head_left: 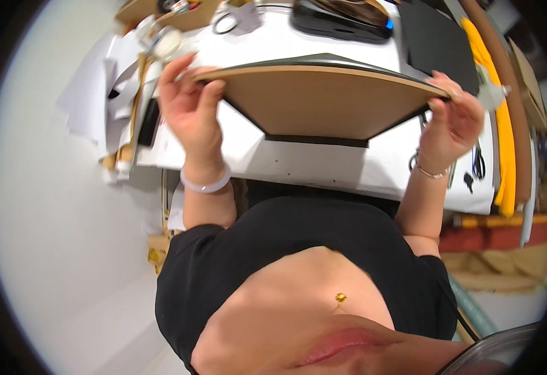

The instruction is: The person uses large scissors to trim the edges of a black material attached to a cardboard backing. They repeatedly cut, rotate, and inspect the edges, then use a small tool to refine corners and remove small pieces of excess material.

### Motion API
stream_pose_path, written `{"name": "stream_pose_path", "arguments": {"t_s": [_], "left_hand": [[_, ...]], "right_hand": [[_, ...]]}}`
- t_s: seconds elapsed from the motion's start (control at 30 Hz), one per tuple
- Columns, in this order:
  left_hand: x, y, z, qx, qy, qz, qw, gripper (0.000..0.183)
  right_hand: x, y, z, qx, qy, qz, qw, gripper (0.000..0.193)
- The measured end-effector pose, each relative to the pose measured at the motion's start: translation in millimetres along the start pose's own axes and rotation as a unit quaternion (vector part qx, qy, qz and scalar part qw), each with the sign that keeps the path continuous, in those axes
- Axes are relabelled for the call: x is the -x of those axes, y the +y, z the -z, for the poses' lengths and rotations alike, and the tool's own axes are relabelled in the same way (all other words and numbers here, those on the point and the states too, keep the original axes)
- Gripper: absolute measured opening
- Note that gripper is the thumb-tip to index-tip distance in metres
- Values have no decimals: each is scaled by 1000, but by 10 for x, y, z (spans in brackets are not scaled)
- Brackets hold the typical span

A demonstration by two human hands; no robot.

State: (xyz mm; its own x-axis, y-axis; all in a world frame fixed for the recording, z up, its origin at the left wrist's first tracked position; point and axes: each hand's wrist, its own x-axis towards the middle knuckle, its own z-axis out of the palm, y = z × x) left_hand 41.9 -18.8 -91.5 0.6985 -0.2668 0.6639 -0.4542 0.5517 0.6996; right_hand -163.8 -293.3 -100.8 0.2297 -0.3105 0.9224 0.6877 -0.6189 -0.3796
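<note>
A flat board (311, 100), brown on the face toward me and dark along its edges, stands nearly upright on the white-topped table. My left hand (191, 100) pinches its upper left corner between thumb and fingers. At the upper right corner my right hand (453, 119) grips it the same way. A dark strip (314, 141) runs along the board's lower edge, close to the tabletop. Black material shows just behind its top edge; the far face is hidden from me.
Behind the board sits a black case-like object (342, 25). Dark sheets (439, 44) lie at the far right, beside a yellow roll (504, 144). White papers (92, 94) and a jar (168, 45) crowd the left. Black-handled scissors (478, 162) rest near my right wrist.
</note>
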Motion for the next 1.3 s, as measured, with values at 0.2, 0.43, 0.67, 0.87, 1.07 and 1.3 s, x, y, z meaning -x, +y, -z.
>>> {"name": "stream_pose_path", "arguments": {"t_s": [0.2, 0.43, 0.67, 0.87, 1.07, 1.3], "left_hand": [[-67, 39, 67, 71, -83, 28, 994, 52], [-225, 63, 93, 143, -108, 10, 984, 71], [-305, -17, 231, 14, -195, -54, 979, 62], [-159, -117, 182, 25, -102, -80, 991, 44], [-40, -280, 155, 15, -45, -154, 987, 41], [31, -247, 35, -7, -4, -154, 988, 31]], "right_hand": [[14, -70, -69, 19, 33, -50, 998, 33], [44, -54, -31, 5, 52, -84, 995, 34], [60, -40, -35, -3, 63, -88, 994, 33], [92, -32, -8, -13, 61, -88, 994, 33], [103, -48, -6, -20, 75, -93, 993, 31], [129, -49, -1, -17, 83, -92, 992, 31]]}}
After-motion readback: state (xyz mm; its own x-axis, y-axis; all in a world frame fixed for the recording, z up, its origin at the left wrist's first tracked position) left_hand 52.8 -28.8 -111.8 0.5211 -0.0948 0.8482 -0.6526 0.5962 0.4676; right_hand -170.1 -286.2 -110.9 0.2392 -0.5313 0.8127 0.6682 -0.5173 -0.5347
